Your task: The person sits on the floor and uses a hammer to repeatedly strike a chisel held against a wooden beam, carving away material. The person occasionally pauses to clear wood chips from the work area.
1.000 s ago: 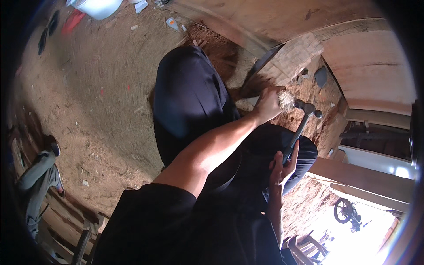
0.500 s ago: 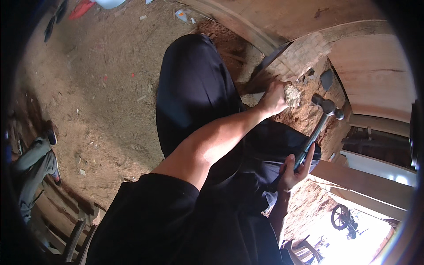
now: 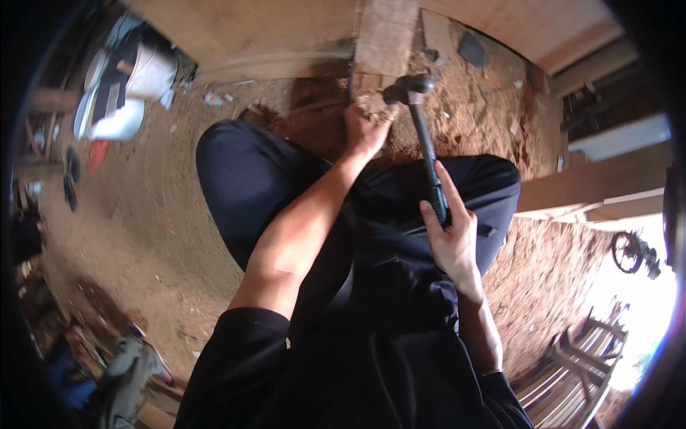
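Observation:
My left hand (image 3: pixel 366 134) is closed in a fist at the near end of a light wooden board (image 3: pixel 386 43). Out of its top sticks a pale, frayed wooden handle end (image 3: pixel 374 106); the rest of that tool is hidden by the fist and the board. My right hand (image 3: pixel 451 232) grips a hammer (image 3: pixel 424 136) by its dark teal handle, index finger and thumb lying along the grip. The hammer's dark metal head (image 3: pixel 411 89) is just right of the frayed end, overlapping its edge in view; I cannot tell if they touch.
A large wooden panel (image 3: pixel 264 36) stands beyond my knees, another (image 3: pixel 529 28) at far right. White buckets (image 3: pixel 151 71) stand at the far left. A person's trousered leg (image 3: pixel 128 379) shows lower left, a wooden chair frame (image 3: pixel 579 368) lower right, a motorcycle (image 3: pixel 632 254) outside.
The view has swung to the right, so hands and board appear farther left. The hammer head has come closer to the frayed handle end. Both hands keep their grip.

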A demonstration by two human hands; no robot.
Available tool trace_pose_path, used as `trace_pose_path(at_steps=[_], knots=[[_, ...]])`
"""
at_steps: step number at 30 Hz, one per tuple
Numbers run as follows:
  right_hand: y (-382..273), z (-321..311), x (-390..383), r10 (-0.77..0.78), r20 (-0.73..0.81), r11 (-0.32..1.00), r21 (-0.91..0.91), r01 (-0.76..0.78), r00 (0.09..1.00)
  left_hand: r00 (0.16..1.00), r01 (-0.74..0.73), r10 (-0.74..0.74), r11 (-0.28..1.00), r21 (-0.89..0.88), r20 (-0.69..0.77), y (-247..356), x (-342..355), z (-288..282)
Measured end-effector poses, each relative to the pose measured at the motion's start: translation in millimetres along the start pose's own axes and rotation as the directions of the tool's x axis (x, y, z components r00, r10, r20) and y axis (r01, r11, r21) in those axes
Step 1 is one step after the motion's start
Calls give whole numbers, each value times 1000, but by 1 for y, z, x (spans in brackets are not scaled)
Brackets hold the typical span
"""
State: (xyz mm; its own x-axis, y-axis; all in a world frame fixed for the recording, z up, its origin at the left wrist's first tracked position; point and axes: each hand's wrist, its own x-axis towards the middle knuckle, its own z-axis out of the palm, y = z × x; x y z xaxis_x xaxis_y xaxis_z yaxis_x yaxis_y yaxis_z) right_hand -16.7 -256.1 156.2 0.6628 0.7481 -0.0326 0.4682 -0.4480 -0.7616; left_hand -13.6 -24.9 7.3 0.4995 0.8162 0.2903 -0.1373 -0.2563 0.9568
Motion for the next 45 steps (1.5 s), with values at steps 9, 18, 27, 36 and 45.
trace_pose_path(at_steps=[9,18,27,36,45], knots=[[59,11,-16,204,-36,919,350,-179,978,997,70,-75,988,135,29,-5,10,2],[73,8,-19,92,-106,885,464,-33,990,966,257,-258,965,48,24,-9,17,-2],[78,15,-20,-40,-228,906,402,131,973,947,222,-248,964,143,204,1,13,-8],[67,7,-23,79,-78,897,440,-37,994,957,205,-217,975,84,193,-16,15,-12],[65,11,-18,60,-113,890,456,-2,992,975,166,-171,985,45,139,-18,18,-9]])
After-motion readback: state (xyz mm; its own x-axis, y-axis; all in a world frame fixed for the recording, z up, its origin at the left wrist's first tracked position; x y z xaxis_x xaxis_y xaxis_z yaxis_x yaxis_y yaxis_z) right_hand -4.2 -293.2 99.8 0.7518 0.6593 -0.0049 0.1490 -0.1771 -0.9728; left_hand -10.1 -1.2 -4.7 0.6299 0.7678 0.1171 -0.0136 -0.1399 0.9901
